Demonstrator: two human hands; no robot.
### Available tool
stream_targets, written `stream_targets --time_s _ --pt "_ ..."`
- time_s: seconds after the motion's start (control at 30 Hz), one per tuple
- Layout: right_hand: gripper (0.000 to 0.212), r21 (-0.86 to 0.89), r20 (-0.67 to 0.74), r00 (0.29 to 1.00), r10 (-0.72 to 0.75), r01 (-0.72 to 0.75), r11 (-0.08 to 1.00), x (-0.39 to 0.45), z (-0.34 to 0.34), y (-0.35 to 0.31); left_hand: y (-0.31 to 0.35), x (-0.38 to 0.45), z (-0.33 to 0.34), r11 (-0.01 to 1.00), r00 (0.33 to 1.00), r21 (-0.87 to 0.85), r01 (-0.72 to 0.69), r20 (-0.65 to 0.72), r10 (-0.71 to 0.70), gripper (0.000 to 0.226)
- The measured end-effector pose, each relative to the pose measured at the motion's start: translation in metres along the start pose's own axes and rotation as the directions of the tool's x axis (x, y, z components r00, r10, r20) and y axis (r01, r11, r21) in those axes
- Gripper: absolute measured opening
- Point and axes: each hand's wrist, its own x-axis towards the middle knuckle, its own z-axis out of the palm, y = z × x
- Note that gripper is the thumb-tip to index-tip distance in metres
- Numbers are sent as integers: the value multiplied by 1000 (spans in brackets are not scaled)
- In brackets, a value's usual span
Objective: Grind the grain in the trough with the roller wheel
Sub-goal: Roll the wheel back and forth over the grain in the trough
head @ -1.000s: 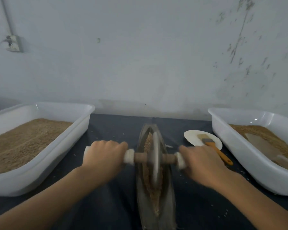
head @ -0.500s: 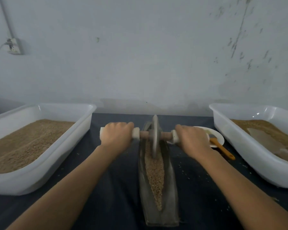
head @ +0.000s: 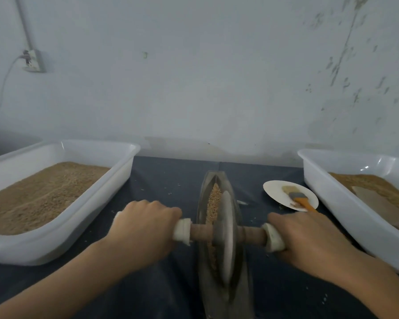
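From the head camera, a long, narrow, boat-shaped grey trough (head: 225,284) lies lengthwise down the middle of a dark blue tabletop (head: 166,180), its far tip pointing at the pale wall. A grey disc-shaped roller wheel (head: 226,236) stands upright on edge in the trough, about midway along it, threaded on a brown wooden axle (head: 251,234) with white wrapped ends. The left hand (head: 145,229) has its fingers curled over the left end of the axle, and the right hand (head: 309,240) is wrapped around the right end, so each grip is closed tight on the axle. Tan grain (head: 213,201) lies in the trough's groove, showing mostly beyond the wheel and along its left side.

To the left sits a large white plastic tub (head: 115,192) filled with brown grain. To the right stands a second white plastic tub (head: 332,196) with a shallower layer of grain. Between the trough and that right-hand tub rests a small white round plate (head: 274,189) carrying a brush with an orange handle (head: 300,199). Loose grains are scattered on the tabletop near the trough. A white wall socket (head: 32,61) with a cable is fixed high on the wall at the left.
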Motion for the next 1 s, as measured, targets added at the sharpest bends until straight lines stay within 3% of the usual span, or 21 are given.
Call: stream_targets --time_s 0.17,0.23,0.33,0.43,0.5,0.57,0.63,0.77,0.87,1.0 --pt "34 -84 -237 966 102 -125 989 75 40 15 -6 69 37 993 984 49 110 -148 -102 28" --pt "34 -44 -260 953 155 -172 984 93 48 19 -9 84 38 991 974 59 118 -202 -104 27" --pt "24 36 -221 952 211 -208 977 85 51 18 -6 85 28 992 990 102 77 -127 -64 23" --pt "28 9 -171 982 86 -85 996 41 41 15 -4 50 18 995 996 57 82 -38 -80 26" --pt "51 -31 -300 951 -71 65 997 6 24 9 0 13 9 997 997 -8 76 -10 -76 34" --pt "60 -40 -389 914 -115 108 993 -18 9 3 3 -19 -2 998 996 -51 -21 -90 17 54" --pt "63 -5 -288 954 -86 88 996 -21 7 -2 0 -28 -11 998 988 -19 -55 -147 52 66" --pt "36 44 -94 990 102 -98 994 22 30 -3 4 10 6 992 995 129 3 -96 9 41" --pt "24 18 -200 964 177 -177 984 65 44 4 -3 66 28 987 990 96 127 -67 -120 22" --pt "28 -118 -267 950 162 -199 973 101 35 3 -18 101 47 981 984 -65 180 9 -180 22"
